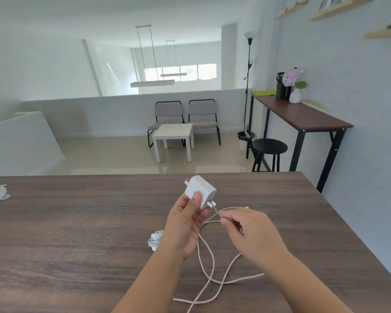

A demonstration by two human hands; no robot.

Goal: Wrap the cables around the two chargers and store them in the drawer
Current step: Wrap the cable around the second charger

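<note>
Left hand (185, 224): grips the charger (200, 191) above the tabletop (77, 233).
Right hand (251, 233): pinches the cable (207, 256) near the plug.
Risk: the loose cable may tangle while winding.

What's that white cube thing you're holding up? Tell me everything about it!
It is a small white plastic charger block with rounded corners and a smooth look. The left hand holds it above the brown wooden table, thumb pressed on its front face. Metal plug prongs stick out at its upper left. A thin white cable is plugged into its lower right side, and the right hand pinches that cable close by.
</note>
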